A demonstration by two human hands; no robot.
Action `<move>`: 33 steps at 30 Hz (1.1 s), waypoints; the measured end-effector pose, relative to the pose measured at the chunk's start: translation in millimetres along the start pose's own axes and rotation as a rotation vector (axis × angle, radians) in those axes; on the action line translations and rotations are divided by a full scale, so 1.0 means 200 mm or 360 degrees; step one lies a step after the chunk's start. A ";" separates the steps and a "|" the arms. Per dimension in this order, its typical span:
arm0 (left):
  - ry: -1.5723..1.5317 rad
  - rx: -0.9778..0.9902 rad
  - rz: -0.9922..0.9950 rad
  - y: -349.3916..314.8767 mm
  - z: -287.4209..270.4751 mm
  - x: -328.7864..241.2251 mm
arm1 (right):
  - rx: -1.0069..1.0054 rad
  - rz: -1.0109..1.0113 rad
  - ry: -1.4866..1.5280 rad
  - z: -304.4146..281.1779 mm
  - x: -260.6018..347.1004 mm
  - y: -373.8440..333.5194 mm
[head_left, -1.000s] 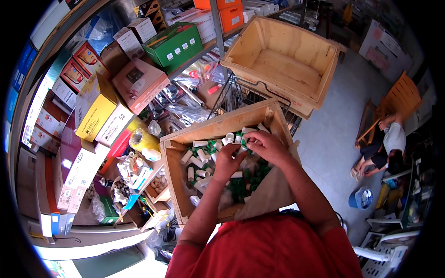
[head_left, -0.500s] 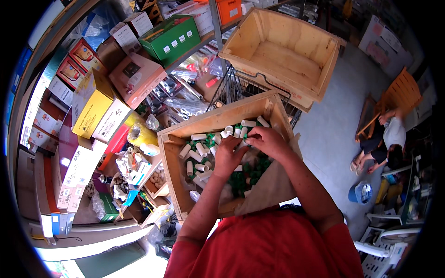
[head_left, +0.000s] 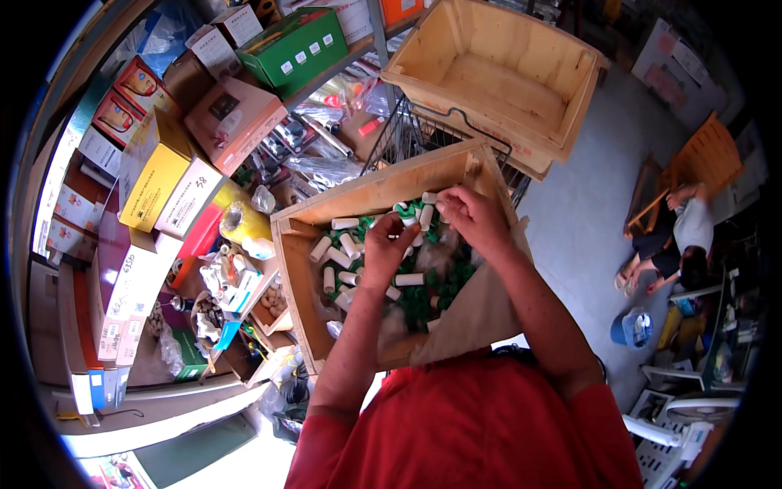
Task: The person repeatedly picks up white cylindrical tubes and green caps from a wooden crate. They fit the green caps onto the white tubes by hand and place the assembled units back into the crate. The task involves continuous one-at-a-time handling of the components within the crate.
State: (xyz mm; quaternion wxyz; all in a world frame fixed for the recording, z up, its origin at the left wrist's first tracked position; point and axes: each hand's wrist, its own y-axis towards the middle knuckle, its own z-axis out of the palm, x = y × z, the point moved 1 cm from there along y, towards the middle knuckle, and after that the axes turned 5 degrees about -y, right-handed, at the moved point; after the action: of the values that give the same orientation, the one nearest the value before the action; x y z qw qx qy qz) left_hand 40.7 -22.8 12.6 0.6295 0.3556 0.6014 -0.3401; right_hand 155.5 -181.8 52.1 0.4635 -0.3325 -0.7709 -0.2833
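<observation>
In front of me a wooden box (head_left: 293, 303) holds many short white plastic tubes (head_left: 348, 245) mixed with small green plastic pieces (head_left: 417, 312). My left hand (head_left: 386, 251) is over the middle of the box, its thumb and fingers curled together; what they hold is hidden. To its right and slightly farther off, my right hand (head_left: 474, 218) pinches a small white tube (head_left: 442, 210) at its fingertips. Clear plastic film (head_left: 438, 254) lies among the pieces below the right hand. A beige cloth or sheet (head_left: 476, 322) covers the box's near right corner.
Beyond this box, a second wooden box (head_left: 489, 77) sits over a black wire basket (head_left: 399, 134). Shelves of cartons, including a green box (head_left: 295, 53), line the left. At right, a person (head_left: 691, 232) is beside a wooden chair (head_left: 710, 163), near a blue bucket (head_left: 632, 328).
My hands have drawn apart: the left has moved slightly left and nearer me, while the right has moved a little farther away. The whole view has also shifted slightly.
</observation>
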 end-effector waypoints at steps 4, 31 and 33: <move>-0.0050 0.0060 -0.0179 0.00 -0.02 -0.01 | -0.0016 -0.0022 0.0041 0.00 0.00 0.00; 0.1501 -0.0427 0.0418 -0.03 -0.16 0.03 | -0.0175 -0.0047 0.0598 -0.06 0.13 -0.01; 0.1453 -0.0437 0.0495 -0.03 -0.14 -0.01 | -0.0181 -0.0022 0.0626 -0.08 0.17 -0.02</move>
State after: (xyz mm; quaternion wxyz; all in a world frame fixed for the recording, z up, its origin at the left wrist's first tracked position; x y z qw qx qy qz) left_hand 21.7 -1.5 14.4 0.3865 0.4674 0.7945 0.0305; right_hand 148.5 -188.4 88.3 0.5838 -0.2911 -0.6505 -0.3889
